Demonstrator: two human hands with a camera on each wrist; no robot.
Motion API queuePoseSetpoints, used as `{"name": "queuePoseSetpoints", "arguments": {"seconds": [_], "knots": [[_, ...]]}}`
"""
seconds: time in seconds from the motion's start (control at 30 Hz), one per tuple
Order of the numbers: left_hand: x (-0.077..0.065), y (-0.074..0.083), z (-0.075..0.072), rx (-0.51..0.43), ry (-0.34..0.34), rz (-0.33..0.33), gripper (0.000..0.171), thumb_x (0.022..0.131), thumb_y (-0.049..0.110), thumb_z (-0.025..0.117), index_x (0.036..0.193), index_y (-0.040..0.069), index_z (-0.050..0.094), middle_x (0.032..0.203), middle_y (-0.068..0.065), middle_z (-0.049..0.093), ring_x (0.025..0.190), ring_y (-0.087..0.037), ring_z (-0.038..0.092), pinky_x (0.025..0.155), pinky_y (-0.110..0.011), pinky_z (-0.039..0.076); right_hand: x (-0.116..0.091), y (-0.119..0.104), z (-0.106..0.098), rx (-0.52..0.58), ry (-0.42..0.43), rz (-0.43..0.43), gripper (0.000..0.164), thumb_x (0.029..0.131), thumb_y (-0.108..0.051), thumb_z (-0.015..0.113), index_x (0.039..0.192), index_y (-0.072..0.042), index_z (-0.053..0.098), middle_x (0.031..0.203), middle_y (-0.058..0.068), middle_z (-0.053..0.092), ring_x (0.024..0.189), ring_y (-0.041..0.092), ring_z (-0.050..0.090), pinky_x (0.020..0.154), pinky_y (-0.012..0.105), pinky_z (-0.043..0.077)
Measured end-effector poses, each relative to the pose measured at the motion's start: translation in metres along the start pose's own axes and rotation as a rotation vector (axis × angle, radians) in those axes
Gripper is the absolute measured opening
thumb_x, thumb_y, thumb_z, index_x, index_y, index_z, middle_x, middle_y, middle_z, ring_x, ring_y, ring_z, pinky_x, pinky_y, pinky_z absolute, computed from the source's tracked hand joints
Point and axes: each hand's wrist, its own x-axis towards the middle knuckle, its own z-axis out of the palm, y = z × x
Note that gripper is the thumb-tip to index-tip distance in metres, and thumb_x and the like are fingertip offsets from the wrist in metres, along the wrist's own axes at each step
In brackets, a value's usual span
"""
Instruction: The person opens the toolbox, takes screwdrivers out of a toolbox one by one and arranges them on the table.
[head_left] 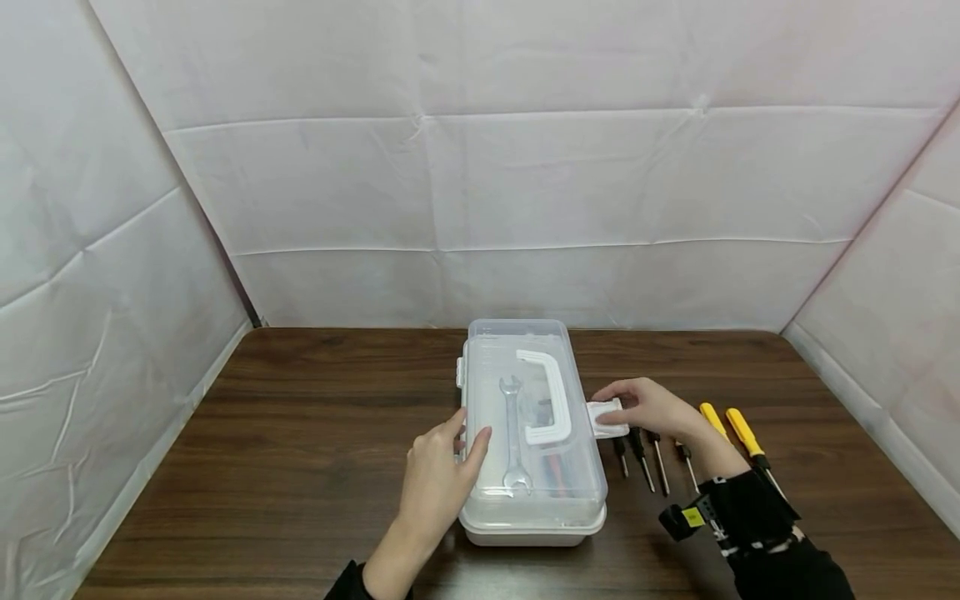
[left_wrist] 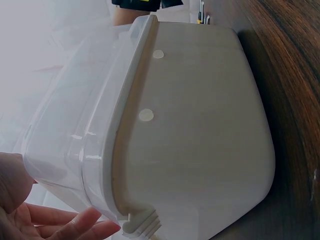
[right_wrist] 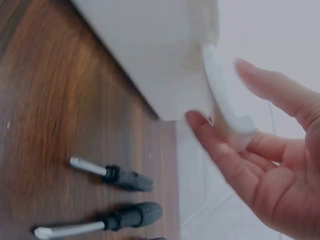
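A toolbox [head_left: 532,535] with a white base and clear lid [head_left: 491,350] stands on the table, lid down. Through the lid show a wrench [head_left: 513,433] and something red. My left hand [head_left: 442,475] is at the box's left side, thumb near the lid's edge; in the left wrist view its fingertips lie by a ribbed white latch [left_wrist: 142,224]. On the right side, another white latch [head_left: 609,419] sticks outward. The fingers of my right hand [head_left: 652,407] rest under that latch, and in the right wrist view the thumb stands apart from it.
Several screwdrivers lie right of the box: black-handled ones, such as one screwdriver [right_wrist: 125,220], and yellow-handled ones, such as another screwdriver [head_left: 742,431]. The lid carries a white handle [head_left: 557,400]. A white cloth wall [head_left: 450,283] rises behind the wooden table [head_left: 315,433].
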Motion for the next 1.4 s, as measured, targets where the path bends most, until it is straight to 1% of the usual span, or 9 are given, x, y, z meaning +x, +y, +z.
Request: {"name": "queuePoseSetpoints", "arguments": {"seconds": [0.07,0.17,0.33,0.47,0.57,0.83,1.2,1.3,1.4], "knots": [[0.000,0.001,0.000,-0.001,-0.003,-0.001,0.039,0.084,0.023,0.060,0.104,-0.010,0.060,0.085,-0.020,0.065,0.066,-0.018,0.063,0.056,-0.030,0.050,-0.003,0.001,-0.001,0.130,0.036,0.055,0.050,0.086,-0.029,0.057,0.119,0.007,0.049,0.112,0.022,0.055,0.091,0.024,0.057,0.072,0.034,0.048],[0.000,0.002,0.001,-0.002,-0.006,-0.003,0.040,0.084,0.023,0.060,0.105,-0.010,0.060,0.085,-0.019,0.065,0.066,-0.017,0.063,0.056,-0.030,0.050,-0.007,0.004,0.000,0.366,0.057,0.100,0.052,0.091,-0.029,0.048,0.125,0.011,0.041,0.111,0.019,0.055,0.092,0.022,0.059,0.075,0.034,0.048],[0.000,0.003,0.000,-0.002,-0.009,0.001,0.040,0.084,0.024,0.060,0.105,-0.010,0.060,0.084,-0.019,0.065,0.065,-0.017,0.062,0.055,-0.030,0.049,-0.012,0.009,0.006,0.694,-0.015,0.088,0.050,0.094,-0.023,0.044,0.130,0.009,0.033,0.106,0.006,0.057,0.093,0.020,0.059,0.082,0.040,0.044],[0.000,0.002,-0.001,0.010,-0.007,0.001,0.039,0.084,0.023,0.060,0.104,-0.010,0.060,0.083,-0.018,0.065,0.065,-0.017,0.062,0.055,-0.029,0.049,-0.015,0.008,0.012,0.826,-0.083,0.054,0.048,0.095,-0.017,0.042,0.135,0.004,0.025,0.108,0.006,0.056,0.096,0.026,0.058,0.085,0.047,0.041],[0.000,0.002,-0.001,0.014,-0.003,0.003,0.039,0.084,0.023,0.060,0.104,-0.010,0.060,0.083,-0.018,0.065,0.065,-0.017,0.062,0.055,-0.029,0.049,-0.015,0.003,0.017,0.820,-0.080,0.050,0.051,0.094,-0.017,0.043,0.137,0.002,0.021,0.108,0.006,0.056,0.095,0.027,0.058,0.084,0.046,0.042],[-0.002,0.003,-0.002,0.014,0.000,0.001,0.039,0.084,0.023,0.061,0.104,-0.010,0.060,0.082,-0.017,0.065,0.065,-0.016,0.062,0.054,-0.028,0.049,-0.013,-0.011,0.024,0.621,0.016,0.094,0.058,0.091,-0.026,0.049,0.133,0.006,0.024,0.102,0.004,0.056,0.089,0.020,0.059,0.079,0.039,0.047],[-0.001,0.003,-0.001,0.012,0.000,0.004,0.039,0.084,0.023,0.060,0.105,-0.010,0.060,0.083,-0.017,0.065,0.065,-0.017,0.062,0.054,-0.027,0.049,-0.011,-0.008,0.034,0.578,0.060,0.174,0.059,0.091,-0.028,0.050,0.128,0.011,0.025,0.105,0.012,0.050,0.085,0.014,0.055,0.081,0.039,0.044],[-0.001,0.003,-0.001,0.016,-0.002,0.002,0.039,0.084,0.022,0.060,0.105,-0.010,0.060,0.082,-0.017,0.065,0.065,-0.016,0.062,0.053,-0.027,0.049,-0.010,-0.004,0.037,0.565,0.049,0.169,0.060,0.092,-0.028,0.048,0.129,0.013,0.024,0.107,0.013,0.052,0.086,0.014,0.056,0.081,0.038,0.045],[-0.001,0.003,-0.001,0.019,-0.003,0.001,0.038,0.084,0.022,0.060,0.104,-0.010,0.060,0.082,-0.017,0.065,0.065,-0.017,0.062,0.053,-0.027,0.049,-0.009,-0.002,0.039,0.558,0.034,0.147,0.058,0.093,-0.024,0.045,0.130,0.017,0.023,0.112,0.020,0.052,0.090,0.017,0.058,0.081,0.036,0.045]]}}
